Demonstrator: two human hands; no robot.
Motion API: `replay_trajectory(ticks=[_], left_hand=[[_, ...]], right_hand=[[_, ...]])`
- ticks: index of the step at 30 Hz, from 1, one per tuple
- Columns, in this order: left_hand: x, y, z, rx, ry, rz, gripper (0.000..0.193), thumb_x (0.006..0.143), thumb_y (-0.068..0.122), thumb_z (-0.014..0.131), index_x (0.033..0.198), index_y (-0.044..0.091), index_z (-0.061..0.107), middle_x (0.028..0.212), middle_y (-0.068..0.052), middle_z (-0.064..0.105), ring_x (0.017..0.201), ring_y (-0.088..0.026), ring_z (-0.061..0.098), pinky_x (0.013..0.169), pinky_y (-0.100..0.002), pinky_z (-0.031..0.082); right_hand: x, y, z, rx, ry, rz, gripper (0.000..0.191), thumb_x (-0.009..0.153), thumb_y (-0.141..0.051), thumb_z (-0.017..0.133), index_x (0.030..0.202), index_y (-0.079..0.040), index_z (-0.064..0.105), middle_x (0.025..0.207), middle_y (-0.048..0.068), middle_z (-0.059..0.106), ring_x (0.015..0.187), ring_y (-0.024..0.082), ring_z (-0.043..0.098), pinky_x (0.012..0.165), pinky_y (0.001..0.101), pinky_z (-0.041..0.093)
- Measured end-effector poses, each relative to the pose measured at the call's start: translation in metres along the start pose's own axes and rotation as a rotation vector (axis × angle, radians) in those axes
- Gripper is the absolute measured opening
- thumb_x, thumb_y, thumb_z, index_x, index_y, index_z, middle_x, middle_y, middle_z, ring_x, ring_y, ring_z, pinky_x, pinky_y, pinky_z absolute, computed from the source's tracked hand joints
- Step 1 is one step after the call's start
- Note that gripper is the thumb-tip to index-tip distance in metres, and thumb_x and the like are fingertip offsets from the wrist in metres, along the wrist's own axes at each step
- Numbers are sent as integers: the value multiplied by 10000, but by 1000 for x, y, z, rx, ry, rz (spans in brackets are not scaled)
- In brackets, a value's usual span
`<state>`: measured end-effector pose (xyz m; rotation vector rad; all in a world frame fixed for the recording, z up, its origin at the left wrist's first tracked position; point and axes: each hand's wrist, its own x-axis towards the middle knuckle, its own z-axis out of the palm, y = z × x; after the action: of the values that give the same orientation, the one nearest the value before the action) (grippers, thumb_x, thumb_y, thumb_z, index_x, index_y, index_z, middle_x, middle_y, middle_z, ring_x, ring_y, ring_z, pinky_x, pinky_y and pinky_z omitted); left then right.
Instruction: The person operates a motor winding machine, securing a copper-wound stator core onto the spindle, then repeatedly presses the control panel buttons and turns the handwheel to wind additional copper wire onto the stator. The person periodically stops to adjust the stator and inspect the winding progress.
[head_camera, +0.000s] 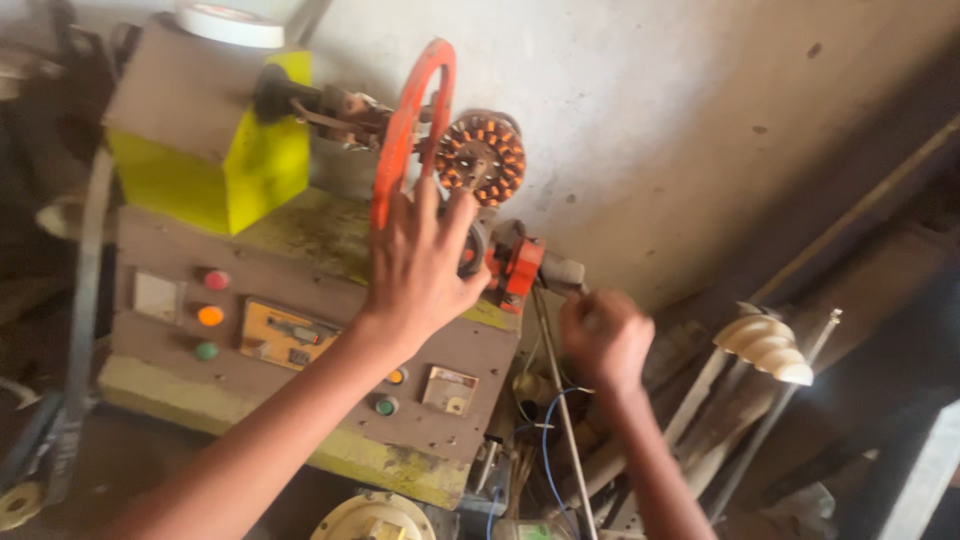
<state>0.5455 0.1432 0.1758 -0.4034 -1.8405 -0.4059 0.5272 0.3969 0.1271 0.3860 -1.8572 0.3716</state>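
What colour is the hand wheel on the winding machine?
Orange-red hand wheel, under the left hand; head view.

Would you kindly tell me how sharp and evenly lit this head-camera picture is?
Head view: tilted and soft all over; the right hand is smeared with motion blur, the left hand at the orange wheel is a bit clearer; the wall is brightly lit, both side edges are dark.

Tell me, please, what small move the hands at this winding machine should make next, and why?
Probably turn the red wheel slowly with the left hand, whose spread fingers already rest against it. The copper-wound stator sits mounted just beyond, and the right hand is closed near the orange fitting, seemingly steadying that end.
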Motion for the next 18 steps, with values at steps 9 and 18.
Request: replay_trajectory(ticks=[9,18], left_hand=[[1,-1,-3,-7,-12,11,903,535,364,941,1261,59,499,1266,-267,465,1073,-460,529,810,-605,477],[1,-3,-4,-50,-39,20,850,573,312,942,1268,71,516,1178,-216,486,1043,-436,533,789,-553,488]], right_hand=[[188,17,41,-174,-827,250,524,873,-543,747,968,-28,752,903,155,771,872,319,737,779,434,575],[197,-42,190,-54,-249,-107,379,962,-434,672,983,-58,639,1005,202,688,940,438,661,788,548,534]])
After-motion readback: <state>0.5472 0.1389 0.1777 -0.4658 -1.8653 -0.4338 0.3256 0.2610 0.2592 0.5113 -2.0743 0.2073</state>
